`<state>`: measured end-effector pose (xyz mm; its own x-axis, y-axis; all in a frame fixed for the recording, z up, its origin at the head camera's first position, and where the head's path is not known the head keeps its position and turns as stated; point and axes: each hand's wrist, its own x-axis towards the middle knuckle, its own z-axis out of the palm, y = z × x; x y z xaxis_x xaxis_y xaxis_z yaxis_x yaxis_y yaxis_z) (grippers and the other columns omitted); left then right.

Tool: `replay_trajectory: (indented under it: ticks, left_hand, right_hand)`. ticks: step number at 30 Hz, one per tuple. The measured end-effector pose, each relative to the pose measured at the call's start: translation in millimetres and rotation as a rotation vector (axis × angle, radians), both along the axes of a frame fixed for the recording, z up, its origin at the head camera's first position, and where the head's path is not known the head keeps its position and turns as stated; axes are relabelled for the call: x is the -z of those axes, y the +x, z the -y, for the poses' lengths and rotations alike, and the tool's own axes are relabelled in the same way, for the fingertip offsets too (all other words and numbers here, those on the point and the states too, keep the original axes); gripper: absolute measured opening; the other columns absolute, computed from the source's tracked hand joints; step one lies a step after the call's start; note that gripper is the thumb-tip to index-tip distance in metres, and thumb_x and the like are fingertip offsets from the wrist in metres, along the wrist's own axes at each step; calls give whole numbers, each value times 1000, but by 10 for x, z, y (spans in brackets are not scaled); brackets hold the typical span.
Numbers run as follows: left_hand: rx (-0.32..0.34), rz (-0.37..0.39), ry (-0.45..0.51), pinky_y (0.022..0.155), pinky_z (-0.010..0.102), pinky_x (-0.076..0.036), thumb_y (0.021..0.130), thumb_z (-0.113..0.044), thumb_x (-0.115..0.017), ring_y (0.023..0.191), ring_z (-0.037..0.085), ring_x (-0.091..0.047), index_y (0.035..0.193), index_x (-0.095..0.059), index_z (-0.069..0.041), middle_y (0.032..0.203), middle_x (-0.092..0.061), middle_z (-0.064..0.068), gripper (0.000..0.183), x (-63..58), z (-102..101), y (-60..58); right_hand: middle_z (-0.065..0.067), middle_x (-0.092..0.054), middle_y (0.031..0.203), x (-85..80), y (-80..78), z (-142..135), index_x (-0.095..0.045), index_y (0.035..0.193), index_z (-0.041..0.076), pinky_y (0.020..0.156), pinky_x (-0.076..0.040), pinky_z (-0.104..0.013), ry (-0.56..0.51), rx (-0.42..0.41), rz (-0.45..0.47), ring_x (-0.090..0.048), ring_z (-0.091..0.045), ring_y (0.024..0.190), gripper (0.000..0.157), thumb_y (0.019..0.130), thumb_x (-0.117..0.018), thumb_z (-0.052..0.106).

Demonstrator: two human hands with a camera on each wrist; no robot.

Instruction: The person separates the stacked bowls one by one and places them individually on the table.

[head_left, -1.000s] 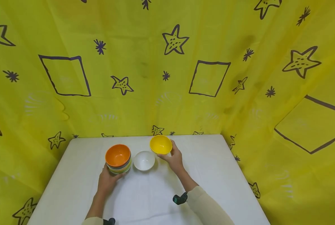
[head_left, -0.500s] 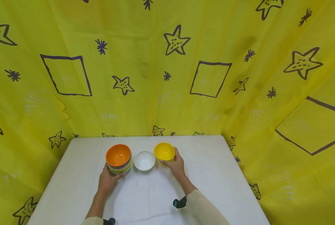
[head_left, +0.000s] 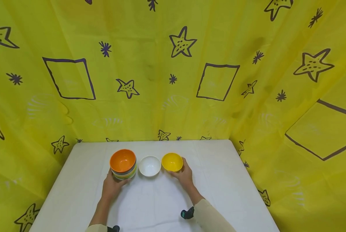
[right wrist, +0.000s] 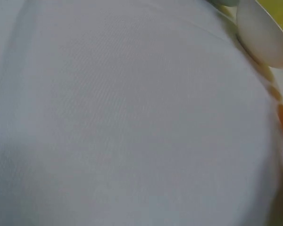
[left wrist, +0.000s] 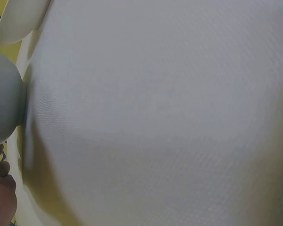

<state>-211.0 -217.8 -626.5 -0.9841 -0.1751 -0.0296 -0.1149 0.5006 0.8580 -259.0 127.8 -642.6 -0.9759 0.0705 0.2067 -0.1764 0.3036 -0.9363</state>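
In the head view my left hand point(head_left: 112, 187) grips the lower side of a stack of bowls point(head_left: 125, 174), its thumb across the front. An orange bowl point(head_left: 123, 161) tops the stack, above grey, yellow and green rims. Just right of it a white bowl point(head_left: 150, 166) stands on the table. My right hand point(head_left: 185, 176) holds a yellow bowl point(head_left: 172, 162) from its right side, thumb in front; this bowl sits close beside the white one. In the left wrist view a pale bowl point(left wrist: 4, 101) and part of my left hand point(left wrist: 2, 195) show at the edge.
A white cloth covers the table point(head_left: 155, 203). Yellow curtains point(head_left: 149, 112) with dark star drawings enclose its back and sides. Dark devices, one point(head_left: 187, 213) at the right wrist, are worn on both wrists. The white bowl point(right wrist: 263, 35) shows at the right wrist view's corner.
My right hand has brought the yellow bowl down and toward me, slightly to the right, beside the white bowl. My left hand and the stack stay nearly where they were.
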Motion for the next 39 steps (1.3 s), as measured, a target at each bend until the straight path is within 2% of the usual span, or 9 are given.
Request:
replay_trajectory:
  ticks: [11,16,26,39]
  left_hand:
    - [3,-2,14,124,64,-19,86,-20,-88,151,49,-30,160,-21,9,160,-35,34,104,0,-8,13]
    - [0,6,20,124,63,-19,86,-19,-88,151,50,-29,160,-20,10,160,-34,35,105,7,-7,16]
    - [-3,-9,-3,123,64,-22,85,-22,-88,148,52,-33,158,-23,12,158,-37,36,103,25,3,10]
    - [-5,-13,11,123,64,-21,85,-23,-89,150,50,-32,160,-23,10,159,-36,35,105,47,13,-5]
  right_hand:
    - [-16,-53,155,59,35,-34,-46,152,3,120,-36,-51,-3,-7,-11,-46,-36,146,90,77,-95,8]
    - [-15,-51,157,60,42,-32,-44,154,3,121,-35,-47,-3,-1,13,-45,-33,147,93,77,-95,7]
    - [-22,-46,159,57,63,-25,-39,156,-4,120,-35,-52,7,6,3,-42,-40,148,97,77,-95,8]
    - [-23,-42,161,17,97,-33,-37,158,-4,121,-34,-52,3,14,31,-39,-40,150,100,77,-95,9]
